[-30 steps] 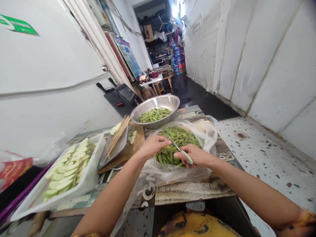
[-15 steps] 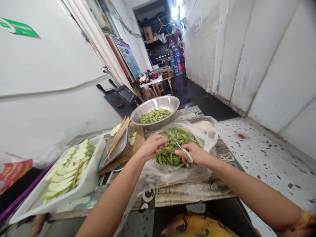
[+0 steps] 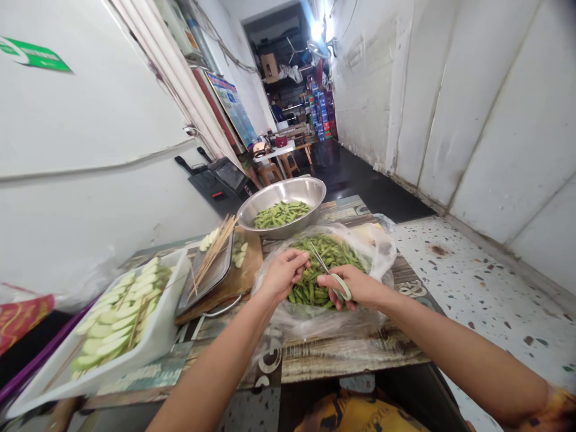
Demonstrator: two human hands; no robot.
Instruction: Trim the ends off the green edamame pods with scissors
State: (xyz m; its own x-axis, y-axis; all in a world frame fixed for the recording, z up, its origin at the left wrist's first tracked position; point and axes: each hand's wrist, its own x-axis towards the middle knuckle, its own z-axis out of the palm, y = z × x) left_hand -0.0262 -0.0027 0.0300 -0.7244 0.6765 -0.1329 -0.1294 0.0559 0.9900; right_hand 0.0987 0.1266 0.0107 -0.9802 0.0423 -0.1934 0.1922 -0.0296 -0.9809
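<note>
My right hand grips a pair of scissors with pale green handles. The metal blades point up and left over a heap of green bean pods and look slightly parted. The pods, like edamame, lie in a clear plastic bag spread on the table. Just left of the blades, my left hand is closed in a pinch above the near left part of the heap. Whatever its fingertips hold is hidden. Behind the bag a steel bowl contains more green pods.
On the left, a white tray holds pale green slices on skewers. Beside it, a metal tray with bamboo sticks rests on a wooden board. A black machine stands by the left wall, beyond the patterned table.
My left hand has shifted a little to the right, closer to the scissors. The scissor blades look wider apart. My right hand has hardly moved, and the view has tilted slightly.
</note>
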